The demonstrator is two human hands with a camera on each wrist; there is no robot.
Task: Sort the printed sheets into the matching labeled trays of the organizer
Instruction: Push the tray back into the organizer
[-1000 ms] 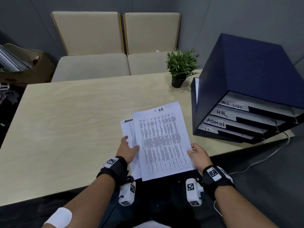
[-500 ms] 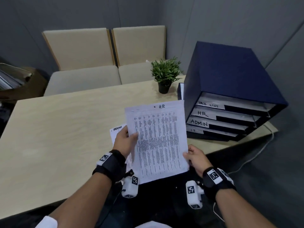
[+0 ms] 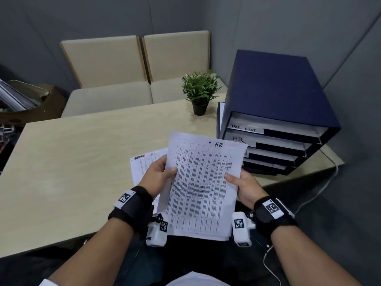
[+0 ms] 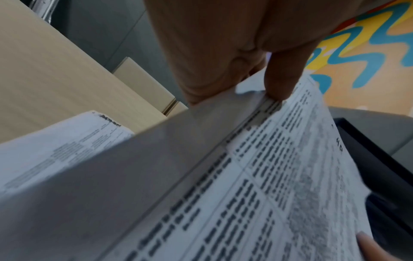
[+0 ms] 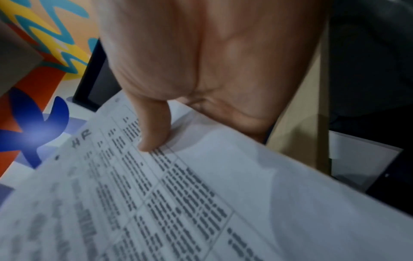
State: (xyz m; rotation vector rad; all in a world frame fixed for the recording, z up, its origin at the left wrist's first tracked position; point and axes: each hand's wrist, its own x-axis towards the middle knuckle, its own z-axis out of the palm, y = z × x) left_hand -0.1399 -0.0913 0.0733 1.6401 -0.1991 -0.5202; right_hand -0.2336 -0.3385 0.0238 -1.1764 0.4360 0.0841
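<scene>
Paper HR sheet [image 3: 203, 188], flat, printed grid

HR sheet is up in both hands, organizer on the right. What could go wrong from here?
1. The HR sheet is pinched only at its side edges by the left hand and right hand; it may sag or buckle on entering the HR tray.
2. The trays in the organizer sit close together, so it could slip into the TASK LIST tray.
3. The ADMIN sheet lies near the table edge and might get brushed off.
</scene>
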